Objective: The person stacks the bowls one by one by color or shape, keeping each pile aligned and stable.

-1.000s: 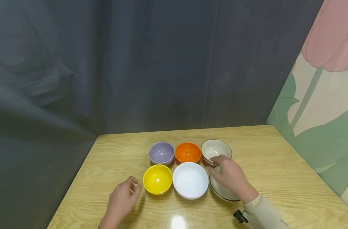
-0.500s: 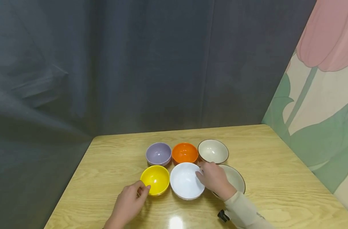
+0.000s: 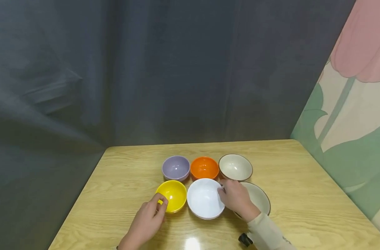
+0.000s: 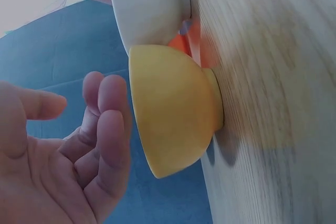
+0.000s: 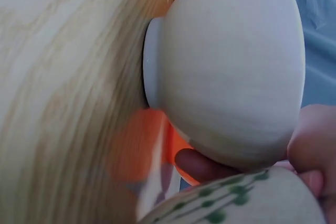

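Observation:
My right hand [image 3: 238, 199] pinches the right rim of the white bowl [image 3: 203, 199]. In the right wrist view a finger lies under the side of this white bowl [image 5: 231, 66], with the thumb at its rim, and its foot is on the table. My left hand [image 3: 147, 220] hovers at the near left rim of the yellow bowl [image 3: 177, 196]. Seen from the left wrist, its thumb and bent fingers stand apart beside the yellow bowl [image 4: 170, 111], gripping nothing. The yellow bowl stands upright next to the white one.
Behind are a purple bowl [image 3: 176, 168], an orange bowl [image 3: 204, 168] and a dark-rimmed cream bowl [image 3: 235, 167]. Another cream bowl [image 3: 259, 198], partly hidden by my right hand, has a green pattern outside. A dark curtain [image 3: 177, 76] hangs behind the wooden table [image 3: 127, 173].
My right hand has moved left from the cream bowls and taken hold of the white bowl's rim. My left hand has moved right, to the yellow bowl's rim. The bowls have stayed put.

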